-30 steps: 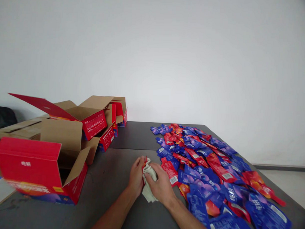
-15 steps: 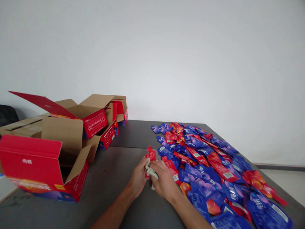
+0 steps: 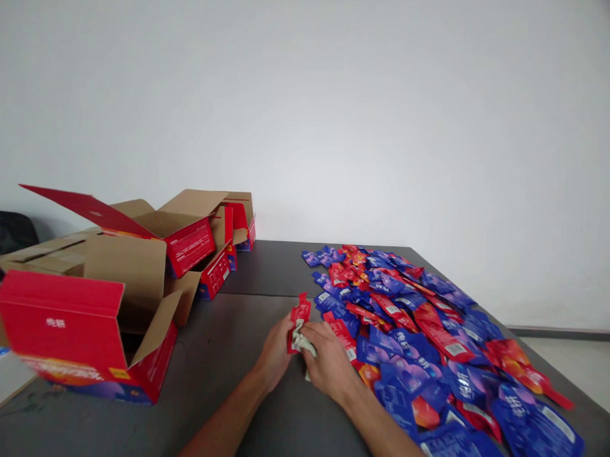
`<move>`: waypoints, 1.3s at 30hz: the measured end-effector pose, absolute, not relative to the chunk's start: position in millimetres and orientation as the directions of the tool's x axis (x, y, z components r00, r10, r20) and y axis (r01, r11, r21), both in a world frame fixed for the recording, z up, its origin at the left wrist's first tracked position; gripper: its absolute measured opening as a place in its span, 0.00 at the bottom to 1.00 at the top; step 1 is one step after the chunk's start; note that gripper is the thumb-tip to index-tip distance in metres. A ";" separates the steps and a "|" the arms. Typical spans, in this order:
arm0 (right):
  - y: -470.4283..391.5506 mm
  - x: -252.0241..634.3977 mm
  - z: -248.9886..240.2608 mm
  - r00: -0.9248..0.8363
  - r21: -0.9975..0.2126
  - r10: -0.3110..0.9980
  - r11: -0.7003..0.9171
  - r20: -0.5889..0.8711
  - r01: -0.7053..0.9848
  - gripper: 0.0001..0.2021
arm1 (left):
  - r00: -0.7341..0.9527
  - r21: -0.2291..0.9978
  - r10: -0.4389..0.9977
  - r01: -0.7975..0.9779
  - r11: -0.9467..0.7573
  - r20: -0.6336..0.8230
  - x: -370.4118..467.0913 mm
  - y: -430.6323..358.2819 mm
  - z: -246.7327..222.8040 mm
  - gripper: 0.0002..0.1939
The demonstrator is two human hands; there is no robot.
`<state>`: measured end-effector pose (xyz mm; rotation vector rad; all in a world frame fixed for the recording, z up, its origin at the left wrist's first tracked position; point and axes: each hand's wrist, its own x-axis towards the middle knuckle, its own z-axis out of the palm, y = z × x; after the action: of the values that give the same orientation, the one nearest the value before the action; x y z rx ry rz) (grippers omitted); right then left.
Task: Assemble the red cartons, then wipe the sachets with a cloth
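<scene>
At the middle of the dark table point(image 3: 231, 326), my left hand point(image 3: 277, 351) grips a small red pouch point(image 3: 301, 313) by its left side, with the narrow spout end pointing up. Bunched in my right hand point(image 3: 326, 356) is a whitish cloth point(image 3: 302, 340), pressed against the front of the pouch. The fingers of both hands are closed and nearly meet. Just right of my right hand lies a large spread of blue and red pouches point(image 3: 405, 352).
A red box point(image 3: 61, 326) with raised cardboard flaps stands at the near left. Behind it are more open red boxes point(image 3: 190, 246) and brown cartons point(image 3: 58, 256). A black chair back point(image 3: 9, 233) shows at the far left. A pale wall point(image 3: 309, 122) rises behind the table.
More of the red pouch's face now shows between my hands. My left hand has shifted slightly left, and the cloth sits a little lower on the pouch.
</scene>
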<state>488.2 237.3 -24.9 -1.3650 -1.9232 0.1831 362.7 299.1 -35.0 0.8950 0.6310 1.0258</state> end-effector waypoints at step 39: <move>245.1 501.6 -39.1 0.002 -0.539 0.909 0.245 0.417 0.806 0.12 | 0.088 0.325 0.993 0.939 -0.110 0.082 300.4 355.5 -69.8 0.33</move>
<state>501.6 245.1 -39.1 -1.5744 -1.8123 0.1846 300.4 355.5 -69.8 2.1690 1.9580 0.4194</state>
